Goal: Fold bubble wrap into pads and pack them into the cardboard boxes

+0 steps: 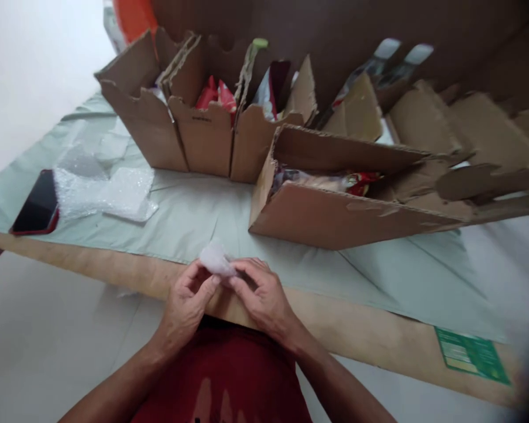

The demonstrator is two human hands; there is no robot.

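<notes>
White, filmy wrap [214, 258] sits between the left hand [187, 296] and the right hand [264, 296], fingers [208, 286] of both clamped on it, at the near edge of the desk [127, 263]. Bubble wrap [108, 191] lies right beside a phone [37, 202] on green cloth [185, 205]; an open cardboard box [335, 220] holding packets [361, 183] stands ahead, rightward.

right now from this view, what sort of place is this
Probably an indoor packing or storage spot: open cardboard boxes holding red packets stand on a cloth-covered table, with bubble wrap lying to their left.
</notes>
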